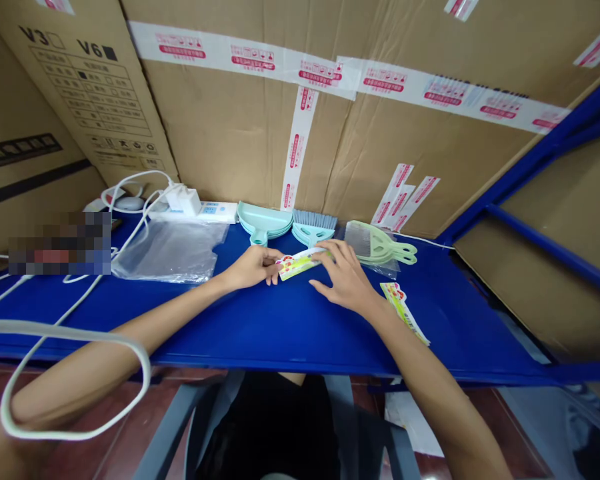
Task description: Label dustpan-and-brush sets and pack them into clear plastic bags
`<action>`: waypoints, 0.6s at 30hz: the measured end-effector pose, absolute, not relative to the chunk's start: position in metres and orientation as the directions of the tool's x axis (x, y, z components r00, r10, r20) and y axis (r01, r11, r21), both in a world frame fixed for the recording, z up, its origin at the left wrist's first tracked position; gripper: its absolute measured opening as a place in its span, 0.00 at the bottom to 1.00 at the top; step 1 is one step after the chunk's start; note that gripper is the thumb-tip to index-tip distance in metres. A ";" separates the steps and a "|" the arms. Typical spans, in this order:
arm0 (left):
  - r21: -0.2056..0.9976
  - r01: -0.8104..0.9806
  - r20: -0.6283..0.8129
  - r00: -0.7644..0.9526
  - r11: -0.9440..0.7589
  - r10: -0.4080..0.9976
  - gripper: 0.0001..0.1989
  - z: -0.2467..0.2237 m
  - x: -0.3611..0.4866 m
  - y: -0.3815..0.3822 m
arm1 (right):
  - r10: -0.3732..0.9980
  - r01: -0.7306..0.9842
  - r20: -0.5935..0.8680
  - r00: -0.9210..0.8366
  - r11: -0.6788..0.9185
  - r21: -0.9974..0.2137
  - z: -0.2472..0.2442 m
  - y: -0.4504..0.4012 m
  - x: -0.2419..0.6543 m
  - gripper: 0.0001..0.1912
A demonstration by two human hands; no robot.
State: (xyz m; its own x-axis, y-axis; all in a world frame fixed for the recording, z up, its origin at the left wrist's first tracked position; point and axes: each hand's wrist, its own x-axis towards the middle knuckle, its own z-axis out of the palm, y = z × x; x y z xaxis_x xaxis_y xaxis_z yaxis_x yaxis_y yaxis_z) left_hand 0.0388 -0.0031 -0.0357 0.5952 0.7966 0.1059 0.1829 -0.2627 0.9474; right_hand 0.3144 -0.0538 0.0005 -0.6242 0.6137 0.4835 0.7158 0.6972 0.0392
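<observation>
A long printed card (300, 264) in yellow-green, white and pink is held up over the blue table. My left hand (255, 268) pinches its left end between thumb and fingers. At the other end, my right hand (346, 275) has its fingertips against the upper edge, with the thumb spread away and the fingers apart. Just behind the card stand a stack of light-blue dustpans (264, 221) and small light-blue brushes (314, 230) with grey bristles. More printed cards (404, 313) of the same pattern lie beside my right forearm.
Clear plastic bags (173, 250) lie flat at the left, by a white power strip (219, 212) with a plug and loose cables. Pale-green dustpans (380, 245) rest on plastic at the right. Cardboard (240, 133) walls the back; a blue metal frame (555, 250) edges the right. A white cable loop (75, 333) hangs over my left forearm.
</observation>
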 end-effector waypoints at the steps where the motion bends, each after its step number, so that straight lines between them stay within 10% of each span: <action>1: 0.955 0.168 0.092 0.613 -0.243 0.785 0.15 -0.035 0.039 -0.004 | 0.582 0.704 0.486 -0.652 0.702 0.105 0.001 -0.056 0.311 0.21; 8: 0.943 0.170 0.091 0.698 -0.287 0.711 0.18 -0.027 0.041 -0.013 | 0.435 0.614 0.457 -0.776 0.685 0.391 -0.005 -0.064 0.299 0.09; 18: 0.956 0.141 0.084 0.707 -0.256 0.702 0.19 -0.028 0.040 -0.013 | 0.453 0.612 0.424 -0.784 0.677 0.408 -0.005 -0.063 0.300 0.08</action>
State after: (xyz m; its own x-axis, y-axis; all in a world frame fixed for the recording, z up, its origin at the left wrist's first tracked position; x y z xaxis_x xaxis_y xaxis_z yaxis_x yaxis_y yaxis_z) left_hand 0.0402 -0.0128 -0.0276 0.7073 0.7019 0.0837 0.1411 -0.2561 0.9563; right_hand 0.3001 -0.0633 -0.0046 -0.7841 0.4531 0.4241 0.6121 0.6774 0.4081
